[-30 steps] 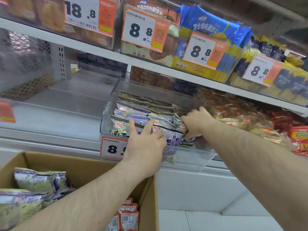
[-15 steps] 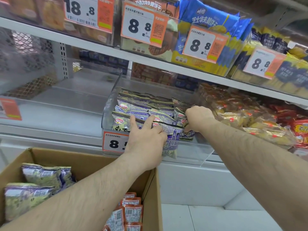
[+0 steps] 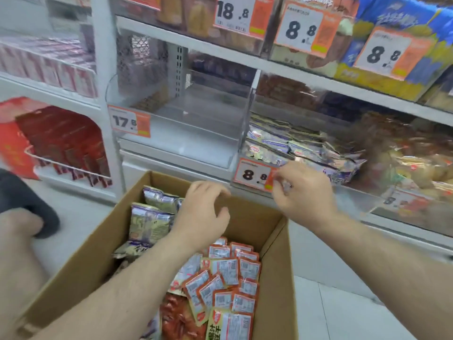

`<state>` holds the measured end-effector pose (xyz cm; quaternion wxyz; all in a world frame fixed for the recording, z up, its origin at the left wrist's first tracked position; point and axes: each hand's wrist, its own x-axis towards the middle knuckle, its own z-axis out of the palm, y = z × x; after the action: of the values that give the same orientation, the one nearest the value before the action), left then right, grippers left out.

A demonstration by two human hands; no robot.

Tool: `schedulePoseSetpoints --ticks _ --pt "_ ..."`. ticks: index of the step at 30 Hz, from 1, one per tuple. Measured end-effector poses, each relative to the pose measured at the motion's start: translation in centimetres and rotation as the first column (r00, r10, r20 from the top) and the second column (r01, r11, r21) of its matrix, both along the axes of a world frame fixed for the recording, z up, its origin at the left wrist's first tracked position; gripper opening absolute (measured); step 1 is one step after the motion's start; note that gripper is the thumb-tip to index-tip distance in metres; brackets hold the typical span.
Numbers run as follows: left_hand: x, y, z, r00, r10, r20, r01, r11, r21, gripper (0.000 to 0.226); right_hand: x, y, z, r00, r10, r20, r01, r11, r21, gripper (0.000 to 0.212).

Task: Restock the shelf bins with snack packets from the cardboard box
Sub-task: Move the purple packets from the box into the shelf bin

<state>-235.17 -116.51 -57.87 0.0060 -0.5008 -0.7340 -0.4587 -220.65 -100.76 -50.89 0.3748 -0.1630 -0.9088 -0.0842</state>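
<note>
I'm looking at white metal shelving with a perforated upright and a mesh back panel. The floor is pale tile. To the left a wire rack carries red boxes. The light is even and bright.

Cardboard box on floor
</note>
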Motion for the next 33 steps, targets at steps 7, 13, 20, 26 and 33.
schedulePoseSetpoints --ticks 7,13,20,26,33 --pt "-4.1 -10.1 -5.9 0.726 0.372 0.578 -0.196 0.918 -0.343 0.015 -7.7 -7.5 -11.7 0.748 0.174 0.64 0.329 0.741 -0.586 0.016" --pt "-5.2 -12.6 -6.5 0.562 0.442 0.7 -0.216 0.894 -0.392 0.014 -14.4 -11.8 -15.6 0.915 0.144 0.376 0.325 0.284 -0.902 0.05" --pt "-4.8 -12.7 -6.1 0.506 0.419 0.753 -0.115 0.899 -0.423 0.013 -18.4 -12.7 -18.1 0.977 -0.067 0.204 0.204 0.001 -0.979 0.02" --pt "-5.9 -13.4 -6.4 -0.046 0.309 0.95 0.028 0.951 -0.308 0.055 -12.4 -12.8 -14.9 0.995 0.026 0.094 0.079 0.346 -0.935 0.025" --pt "-6.5 -11.8 -6.2 -0.234 0.197 0.952 0.094 0.979 -0.179 0.034 -5.9 -14.1 -11.3 0.844 0.5 0.195 -0.131 0.545 -0.828 0.036"
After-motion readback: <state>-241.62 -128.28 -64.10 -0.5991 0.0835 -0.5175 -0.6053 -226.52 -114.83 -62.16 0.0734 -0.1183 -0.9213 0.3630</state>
